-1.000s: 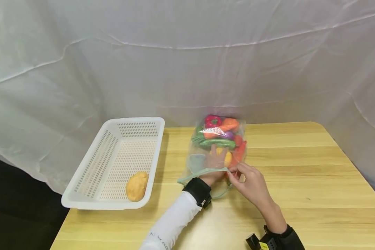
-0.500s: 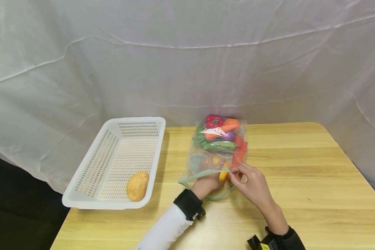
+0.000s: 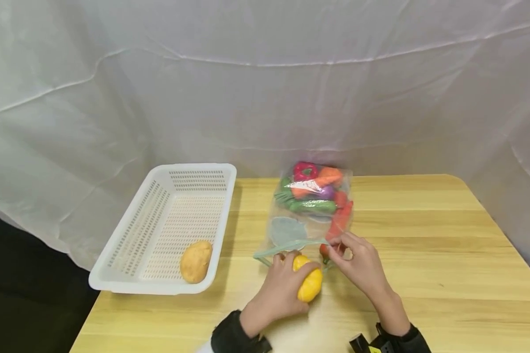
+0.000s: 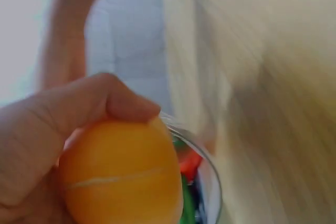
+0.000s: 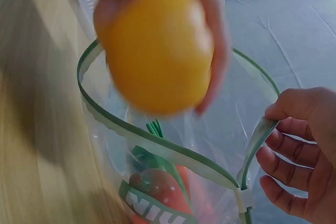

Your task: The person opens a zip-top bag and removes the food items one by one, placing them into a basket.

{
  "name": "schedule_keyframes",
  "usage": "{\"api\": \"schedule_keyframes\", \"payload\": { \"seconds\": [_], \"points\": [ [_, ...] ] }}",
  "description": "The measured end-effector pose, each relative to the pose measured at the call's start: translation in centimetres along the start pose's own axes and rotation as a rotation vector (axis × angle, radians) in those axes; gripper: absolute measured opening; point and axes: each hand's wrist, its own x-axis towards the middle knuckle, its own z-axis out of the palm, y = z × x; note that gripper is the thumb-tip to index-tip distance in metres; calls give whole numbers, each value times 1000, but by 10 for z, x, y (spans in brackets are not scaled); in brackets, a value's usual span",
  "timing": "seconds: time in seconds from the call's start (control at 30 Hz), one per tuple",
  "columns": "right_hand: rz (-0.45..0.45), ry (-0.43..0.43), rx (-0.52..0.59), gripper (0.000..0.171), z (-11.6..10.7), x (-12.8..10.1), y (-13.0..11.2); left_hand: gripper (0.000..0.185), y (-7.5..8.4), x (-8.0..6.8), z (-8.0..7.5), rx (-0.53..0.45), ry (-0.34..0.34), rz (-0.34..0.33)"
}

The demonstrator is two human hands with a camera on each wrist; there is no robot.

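Observation:
My left hand [image 3: 280,287] grips a plump yellow vegetable [image 3: 310,280] of rounded shape, just in front of the bag's mouth in the head view. In the left wrist view the yellow vegetable [image 4: 123,174] shows a pale line across its side. My right hand [image 3: 359,260] pinches the green-edged rim of a clear zip bag [image 3: 287,230]. Through the plastic show a red bell pepper [image 3: 305,171], a carrot [image 3: 329,176], a cucumber [image 3: 312,206], something purple [image 3: 326,192] and a long red pepper [image 3: 341,220]. From the right wrist, the bag's mouth [image 5: 173,150] gapes wide, its white slider near my fingers.
A white perforated basket [image 3: 128,215] stands left on the wooden table [image 3: 424,245], with a tan potato-like thing [image 3: 196,261] in its near right corner. Behind the table hangs a pale cloth [image 3: 265,98]. Dark fabric [image 3: 22,289] lies beyond the left edge.
My left hand has come out of the bag toward the front, bringing the yellow vegetable with it. The right hand keeps its pinch on the rim.

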Motion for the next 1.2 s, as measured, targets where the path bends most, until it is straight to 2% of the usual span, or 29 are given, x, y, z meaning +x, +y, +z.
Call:
{"api": "schedule_keyframes", "payload": {
  "seconds": [0.17,0.27,0.33,0.47,0.6,0.73,0.87,1.07,1.13,1.2],
  "points": [
    [-2,-19,3,15,-4,0,1,81,1,-42,-24,-201,-64,12],
    [-2,-21,0,15,-6,0,1,86,-2,-65,-40,-249,-50,-15],
    [-5,-24,-2,15,-6,0,0,89,-4,-77,-51,-251,-6,-56],
    [-8,-27,-1,14,-6,0,0,92,-15,-92,-69,-188,173,-152],
    [-10,-29,-1,13,-6,1,-1,91,-38,-94,-81,-80,370,-257],
    [-16,-28,-1,14,-6,1,-1,87,-65,-86,-85,-15,479,-342],
    [-31,-23,-3,15,-6,2,0,81,-87,-77,-81,-18,508,-422],
    [-32,-29,4,17,-6,1,0,71,-106,-69,-70,-70,493,-581],
    [-27,-30,-2,17,-6,1,0,68,-110,-67,-66,-86,480,-599],
    [-24,-35,-8,17,-7,1,0,62,-113,-67,-60,-74,477,-580]
  ]
}}
